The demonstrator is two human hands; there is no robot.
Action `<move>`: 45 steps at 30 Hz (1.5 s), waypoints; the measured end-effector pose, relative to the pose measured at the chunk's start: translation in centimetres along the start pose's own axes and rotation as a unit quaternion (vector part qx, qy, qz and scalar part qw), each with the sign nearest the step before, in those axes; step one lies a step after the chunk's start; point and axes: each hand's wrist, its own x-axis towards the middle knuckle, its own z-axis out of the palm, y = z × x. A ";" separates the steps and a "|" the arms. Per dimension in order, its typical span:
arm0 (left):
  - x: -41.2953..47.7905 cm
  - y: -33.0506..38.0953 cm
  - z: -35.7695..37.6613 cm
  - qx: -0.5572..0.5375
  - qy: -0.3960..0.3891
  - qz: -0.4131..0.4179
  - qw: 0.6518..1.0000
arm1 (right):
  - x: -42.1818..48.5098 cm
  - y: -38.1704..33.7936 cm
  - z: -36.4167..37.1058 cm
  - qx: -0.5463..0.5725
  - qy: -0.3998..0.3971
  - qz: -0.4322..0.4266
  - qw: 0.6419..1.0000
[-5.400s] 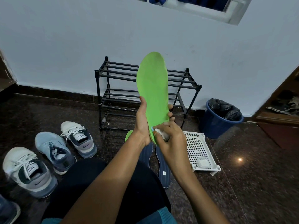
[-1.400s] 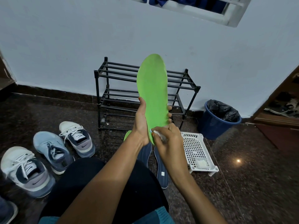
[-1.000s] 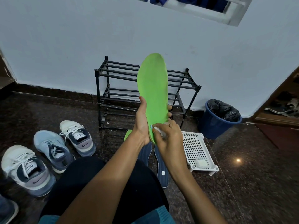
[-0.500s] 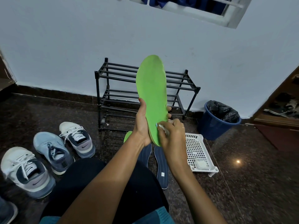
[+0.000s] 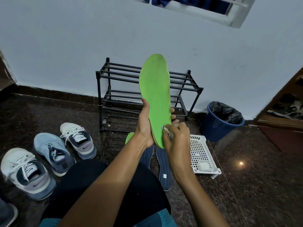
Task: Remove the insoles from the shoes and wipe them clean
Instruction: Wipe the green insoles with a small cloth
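Wiping is under way: left hand [image 5: 144,126] grips the upright green insole [image 5: 155,95], right hand [image 5: 177,140] pinches a white wipe [image 5: 168,131] against its heel; next, probably strokes toward the toe.

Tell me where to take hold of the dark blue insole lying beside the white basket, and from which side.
Probably its near, labelled end, pinched from above on the person's side: the dark blue insole lies flat, lengthwise, that end bare, while the right hand hides its far end.
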 end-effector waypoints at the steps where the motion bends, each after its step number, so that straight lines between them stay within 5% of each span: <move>1: 0.0 0.0 0.0 0.008 0.002 0.002 1.000 | 0.2 0.0 0.1 -0.005 0.005 0.005 1.000; 45: 0.0 0.1 -0.4 0.048 0.026 0.001 0.999 | 0.3 -0.1 0.5 0.012 -0.023 0.002 1.000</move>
